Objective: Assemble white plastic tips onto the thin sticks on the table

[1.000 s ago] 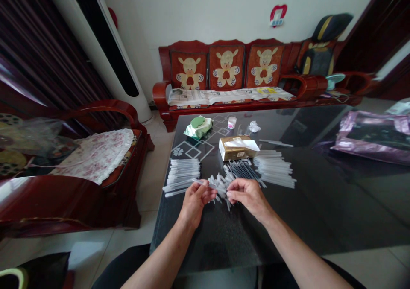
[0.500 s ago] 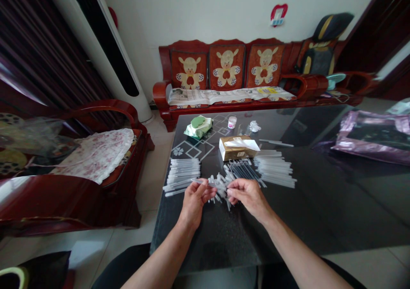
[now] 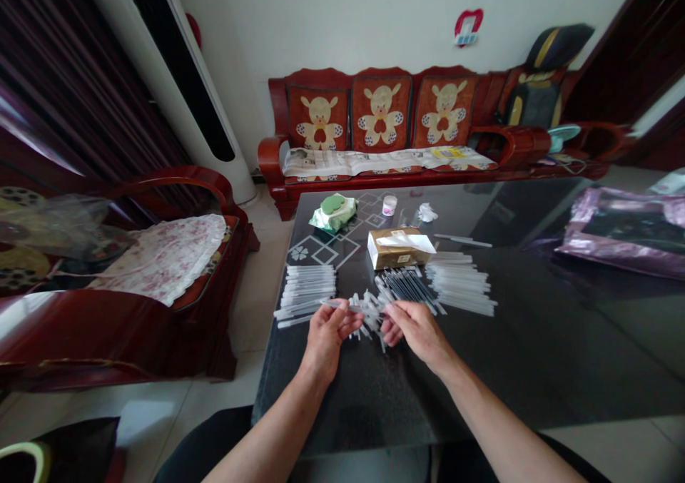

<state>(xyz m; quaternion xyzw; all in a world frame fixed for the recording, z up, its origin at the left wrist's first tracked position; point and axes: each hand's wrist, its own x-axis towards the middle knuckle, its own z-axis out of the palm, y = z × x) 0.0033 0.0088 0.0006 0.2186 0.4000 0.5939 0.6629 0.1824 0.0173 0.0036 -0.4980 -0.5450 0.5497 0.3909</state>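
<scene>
My left hand (image 3: 329,333) is closed around a slim translucent white tube, like a pen barrel (image 3: 332,303), which points left. Opposite it, my right hand (image 3: 414,329) is pinched, fingertips over a loose heap of small whitish plastic pieces (image 3: 369,312); what it grips is too small to make out. Left of my hands lies a row of whitish pen-like tubes (image 3: 307,283). Thin dark sticks with pale ends, like pen refills (image 3: 409,287), lie beyond my right hand. A stack of translucent white tubes (image 3: 463,283) is to their right.
Behind the rows on the dark glossy table (image 3: 535,354) stands a gold box (image 3: 396,257) with white paper on top. Farther back are a green wipes pack (image 3: 335,215), a small jar (image 3: 389,205), crumpled tissue (image 3: 427,212) and a loose tube (image 3: 463,241). A purple shiny bag (image 3: 583,230) lies right.
My right hand has turned slightly, its fingertips now a little higher and its lower fingers curled further in. The left hand still holds the tube in nearly the same place.
</scene>
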